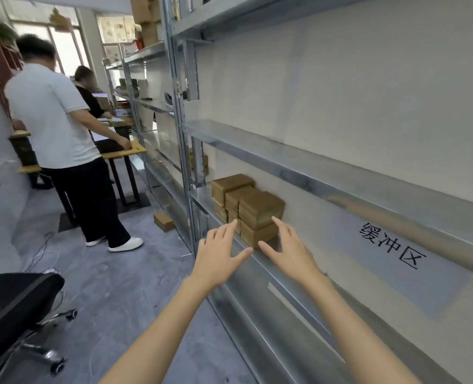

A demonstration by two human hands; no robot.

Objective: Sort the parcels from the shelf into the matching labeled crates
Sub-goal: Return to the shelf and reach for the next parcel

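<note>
Two bare hands reached toward a block of brown cardboard parcels (238,189) stacked at the left end of a low metal shelf (285,286), pushed back against the pale wall. The left hand (218,253) and the right hand (288,250) were both wide, fingers straight and spread, thumbs pointing toward each other, holding nothing. They flanked the nearest stack, the left at its front-left edge and the right at its right side, probably so the palms could clamp the upper parcel (260,209) and lift it clear of the lower parcel (258,234). Whether any fingertip already touched cardboard could not be told.

The parcels sat two high and tight together, which likely explained the two-handed approach: a one-sided pull could drag a neighbour along. A paper sign (390,245) with three printed Chinese characters showed to the right between the shelf levels, apparently marking that stretch. No labeled crates were in view, so the sorting seemed to be at a pick-up stage.

One loose parcel (163,220) lay on the grey floor by the shelf upright. A person in a white shirt (52,112) stood at a wooden table (124,153) further off, and a black office chair (16,300) sat at lower left.
</note>
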